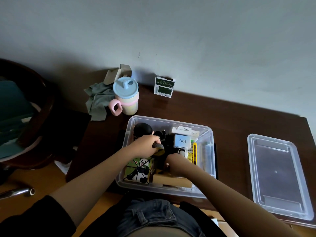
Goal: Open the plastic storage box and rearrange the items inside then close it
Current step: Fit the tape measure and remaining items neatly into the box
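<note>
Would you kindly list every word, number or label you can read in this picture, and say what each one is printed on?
"Q88": on the pale blue box inside the clear storage box.
Green and white carton by the wall: a row of characters and a barcode label, too small to read.
White card package behind the blue box: fine print, too blurred to read.
Panda box: pictures only, no legible words.
Cup and lid: no text visible.

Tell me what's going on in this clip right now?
A person has both hands inside an open clear storage box on a dark table. The left hand grips a dark and yellow item; the right hand reaches among the contents. The lid lies on the table to the right.
</note>
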Tool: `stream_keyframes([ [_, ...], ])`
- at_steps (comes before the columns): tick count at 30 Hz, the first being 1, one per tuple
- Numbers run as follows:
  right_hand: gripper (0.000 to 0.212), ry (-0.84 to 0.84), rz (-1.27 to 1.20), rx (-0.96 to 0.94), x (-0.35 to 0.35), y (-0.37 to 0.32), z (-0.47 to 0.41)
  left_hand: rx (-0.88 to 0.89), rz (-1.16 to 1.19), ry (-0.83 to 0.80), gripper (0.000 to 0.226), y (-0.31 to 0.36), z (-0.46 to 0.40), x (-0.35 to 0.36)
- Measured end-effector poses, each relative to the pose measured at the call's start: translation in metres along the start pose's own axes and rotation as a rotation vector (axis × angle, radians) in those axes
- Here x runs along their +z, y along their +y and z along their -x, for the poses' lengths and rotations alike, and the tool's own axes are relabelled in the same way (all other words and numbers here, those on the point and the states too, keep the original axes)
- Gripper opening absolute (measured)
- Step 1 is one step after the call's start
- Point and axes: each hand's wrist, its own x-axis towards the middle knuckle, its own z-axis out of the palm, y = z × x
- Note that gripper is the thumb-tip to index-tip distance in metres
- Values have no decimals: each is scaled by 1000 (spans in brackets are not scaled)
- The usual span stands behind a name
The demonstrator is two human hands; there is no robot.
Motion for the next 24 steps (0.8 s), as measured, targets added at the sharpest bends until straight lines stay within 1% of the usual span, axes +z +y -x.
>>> stream_keyframes([
  [3, 28, 2, -84, -3, 1, 2, 1, 0, -7, -1, 5, 1, 1, -1],
  [8, 28, -46, -127, -9, 2, -3, 7, -11, 8, -11, 7, -1, 2, 2],
  [11, 33, -66, -199, -9, -4, 1, 14, -16, 1, -15, 11, -3, 2, 1],
  [13, 32, -21, -235, -14, -11, 6, 22, -25, -14, -13, 19, -4, 2, 1],
  [15, 30, 63, -274, -8, -19, 11, 30, -33, -13, -15, 27, -4, 2, 0],
  [19, 28, 332, -375, 75, -30, 20, 43, -15, 35, -28, 29, -1, 1, 1],
  [21, 31, 361, -399, 84, -32, 19, 46, 13, 111, -72, 25, 4, 1, 2],
  [23, 28, 336, -333, 84, -31, 16, 46, 52, 179, -119, 19, 11, 1, 6],
  [24, 25, 331, -286, 89, -30, 15, 47, 65, 176, -141, 18, 15, 1, 8],
])
